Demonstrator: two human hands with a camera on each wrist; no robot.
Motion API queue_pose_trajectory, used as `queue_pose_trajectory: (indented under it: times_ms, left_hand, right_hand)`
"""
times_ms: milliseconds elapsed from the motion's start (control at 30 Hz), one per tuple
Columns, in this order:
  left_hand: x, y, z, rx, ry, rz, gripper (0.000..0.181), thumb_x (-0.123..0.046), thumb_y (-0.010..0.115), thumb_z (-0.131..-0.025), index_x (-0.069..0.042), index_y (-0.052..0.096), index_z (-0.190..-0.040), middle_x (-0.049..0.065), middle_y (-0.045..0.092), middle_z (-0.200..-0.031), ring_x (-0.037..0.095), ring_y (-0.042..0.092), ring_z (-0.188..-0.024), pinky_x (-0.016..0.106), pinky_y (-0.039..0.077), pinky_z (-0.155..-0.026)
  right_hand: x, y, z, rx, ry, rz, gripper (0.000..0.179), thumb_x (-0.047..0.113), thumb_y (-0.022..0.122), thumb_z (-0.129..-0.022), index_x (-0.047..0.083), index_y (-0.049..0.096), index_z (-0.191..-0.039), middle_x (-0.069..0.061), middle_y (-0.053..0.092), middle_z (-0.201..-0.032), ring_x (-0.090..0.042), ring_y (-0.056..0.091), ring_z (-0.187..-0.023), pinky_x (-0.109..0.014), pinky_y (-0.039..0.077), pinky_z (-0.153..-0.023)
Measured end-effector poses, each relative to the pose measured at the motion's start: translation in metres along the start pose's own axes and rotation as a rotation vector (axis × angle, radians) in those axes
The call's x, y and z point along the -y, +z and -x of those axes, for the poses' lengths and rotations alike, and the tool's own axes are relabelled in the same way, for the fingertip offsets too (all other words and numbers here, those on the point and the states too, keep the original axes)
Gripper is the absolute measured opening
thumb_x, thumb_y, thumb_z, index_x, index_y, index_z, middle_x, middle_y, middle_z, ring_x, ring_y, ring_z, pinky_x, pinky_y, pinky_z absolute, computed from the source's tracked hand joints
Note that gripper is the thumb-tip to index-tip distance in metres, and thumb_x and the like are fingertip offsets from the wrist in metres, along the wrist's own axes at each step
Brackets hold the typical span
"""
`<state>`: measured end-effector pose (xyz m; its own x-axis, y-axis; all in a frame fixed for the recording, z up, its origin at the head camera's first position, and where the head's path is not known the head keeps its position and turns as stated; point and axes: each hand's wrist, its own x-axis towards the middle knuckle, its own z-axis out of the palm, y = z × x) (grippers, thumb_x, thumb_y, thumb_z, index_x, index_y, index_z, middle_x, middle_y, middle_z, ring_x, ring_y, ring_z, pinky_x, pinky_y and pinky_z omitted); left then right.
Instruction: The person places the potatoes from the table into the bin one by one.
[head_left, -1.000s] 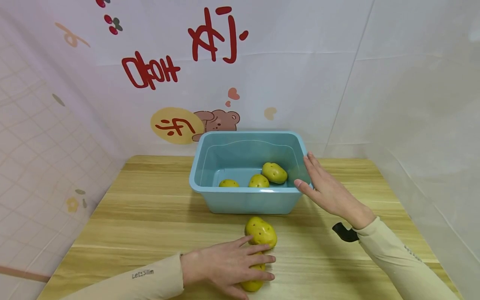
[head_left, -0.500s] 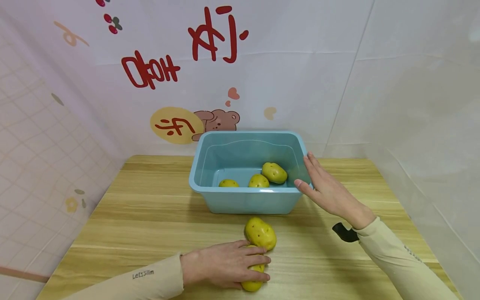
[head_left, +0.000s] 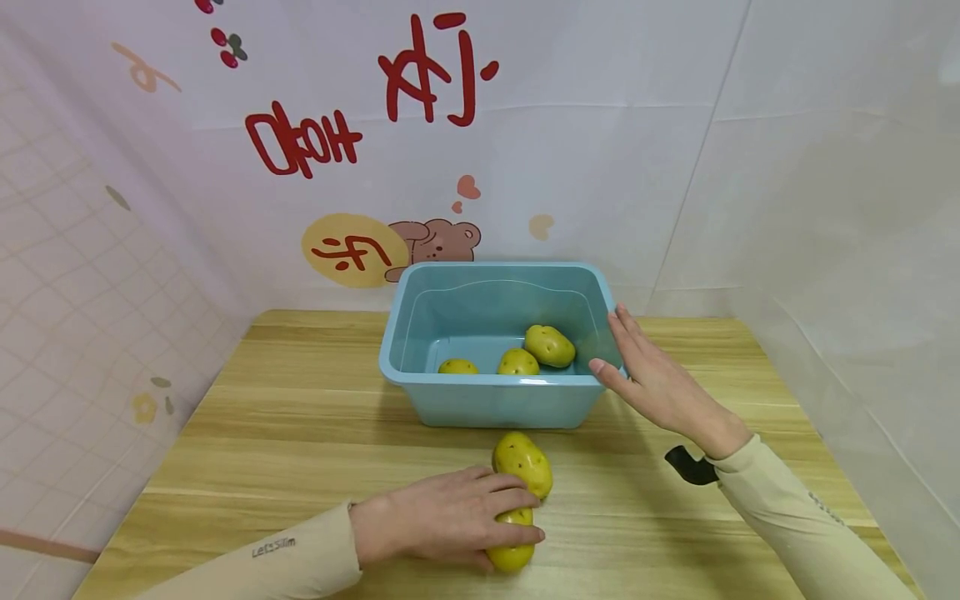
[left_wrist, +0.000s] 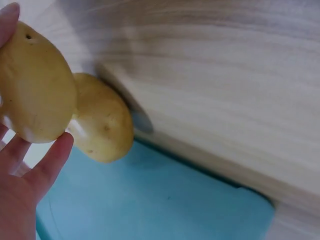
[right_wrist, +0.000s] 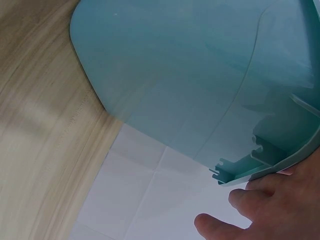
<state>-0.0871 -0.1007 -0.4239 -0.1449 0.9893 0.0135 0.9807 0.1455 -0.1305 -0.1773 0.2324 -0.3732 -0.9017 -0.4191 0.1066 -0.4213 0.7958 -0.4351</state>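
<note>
The left hand (head_left: 450,515) holds a yellow potato (head_left: 512,550) in a narrow grip, fingers curled over its top. The left wrist view shows the thumb at one end of the potato and fingertips at the other. This potato is toward the near edge of the wood-grain table (head_left: 300,433), around the middle from side to side; I cannot tell whether it rests on the wood or is slightly raised. Just beyond it, on the side toward the bin, lies a second potato (head_left: 522,460). The fingers cover the place between the two, so I cannot tell whether they touch.

The blue bin (head_left: 495,406) stands upright near the middle of the table's far edge, its long sides running along that edge. Three potatoes lie inside: one (head_left: 550,346) toward the right end, one (head_left: 518,363) just beside it, and one (head_left: 457,367) to the left, partly hidden by the front rim.

The right hand (head_left: 663,387) is spread wide, fingers straight along the bin's right rim and thumb over the front right corner; it is not curled round anything. Behind the table rises a white wall (head_left: 600,167) with red writing and a bear.
</note>
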Motion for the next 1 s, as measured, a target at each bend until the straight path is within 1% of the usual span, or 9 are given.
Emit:
queue_pose_trajectory:
  times_ms: [67,167,267,400,533,700,900,1000]
  left_hand:
    - [0.0,-0.003,-0.001,-0.03,-0.007,-0.018,0.07,-0.06,0.073,-0.089,-0.031,0.052,-0.149,0.002,0.048,-0.152,0.02,0.044,-0.139,0.032,0.048,-0.105]
    - [0.001,-0.009,-0.002,-0.058,-0.023,-0.026,0.073,-0.062,0.072,-0.089,-0.03,0.05,-0.151,0.003,0.047,-0.151,0.021,0.044,-0.139,0.034,0.049,-0.103]
    - [0.003,-0.016,-0.002,-0.071,-0.047,-0.01,0.074,-0.062,0.07,-0.09,-0.03,0.048,-0.153,0.003,0.046,-0.153,0.023,0.044,-0.139,0.037,0.049,-0.104]
    - [0.006,-0.027,-0.002,-0.108,-0.087,0.044,0.073,-0.06,0.071,-0.091,-0.029,0.047,-0.153,0.003,0.047,-0.153,0.022,0.045,-0.14,0.037,0.048,-0.106]
    - [0.01,-0.039,-0.001,-0.174,-0.112,0.071,0.073,-0.059,0.073,-0.09,-0.027,0.049,-0.151,0.004,0.05,-0.15,0.021,0.045,-0.139,0.035,0.047,-0.107]
    - [0.016,-0.054,0.002,-0.251,-0.134,0.069,0.073,-0.06,0.074,-0.088,-0.025,0.052,-0.149,0.004,0.051,-0.149,0.021,0.047,-0.137,0.034,0.049,-0.105]
    - [0.024,-0.072,0.007,-0.325,-0.16,0.084,0.075,-0.053,0.08,-0.086,-0.022,0.052,-0.148,0.007,0.05,-0.15,0.023,0.047,-0.139,0.037,0.05,-0.104]
    - [0.03,-0.08,0.01,-0.376,-0.16,0.06,0.075,-0.053,0.079,-0.086,-0.02,0.052,-0.148,0.009,0.051,-0.149,0.025,0.048,-0.138,0.038,0.049,-0.106]
  right_hand:
    - [0.0,0.0,0.0,-0.002,-0.002,0.0,0.085,0.053,0.044,-0.108,0.006,0.003,-0.166,-0.007,-0.006,-0.173,-0.033,0.004,-0.159,-0.062,0.02,-0.122]
    - [0.0,0.0,0.0,-0.007,-0.003,-0.003,0.085,0.053,0.044,-0.108,0.006,0.003,-0.166,-0.006,-0.006,-0.173,-0.033,0.004,-0.159,-0.062,0.02,-0.122]
    - [0.0,0.001,0.0,-0.008,-0.003,-0.007,0.084,0.053,0.044,-0.108,0.007,0.004,-0.166,-0.006,-0.006,-0.173,-0.033,0.004,-0.159,-0.061,0.02,-0.122]
    - [-0.001,0.0,0.0,-0.008,-0.005,-0.007,0.085,0.053,0.044,-0.108,0.007,0.003,-0.166,-0.006,-0.006,-0.173,-0.033,0.004,-0.159,-0.062,0.02,-0.122]
    - [-0.001,0.001,0.0,-0.008,-0.003,-0.004,0.085,0.053,0.044,-0.108,0.006,0.003,-0.166,-0.006,-0.005,-0.173,-0.033,0.005,-0.159,-0.062,0.02,-0.121]
    - [-0.001,0.001,-0.001,-0.006,-0.004,-0.007,0.085,0.053,0.044,-0.108,0.006,0.003,-0.166,-0.007,-0.006,-0.173,-0.034,0.005,-0.159,-0.063,0.021,-0.121]
    - [0.0,0.0,0.0,0.006,-0.002,-0.012,0.085,0.053,0.043,-0.109,0.006,0.002,-0.166,-0.007,-0.007,-0.173,-0.034,0.004,-0.159,-0.063,0.02,-0.121]
    - [0.0,0.0,0.0,0.007,-0.001,-0.016,0.085,0.052,0.043,-0.109,0.006,0.002,-0.166,-0.007,-0.007,-0.173,-0.035,0.004,-0.159,-0.064,0.02,-0.121]
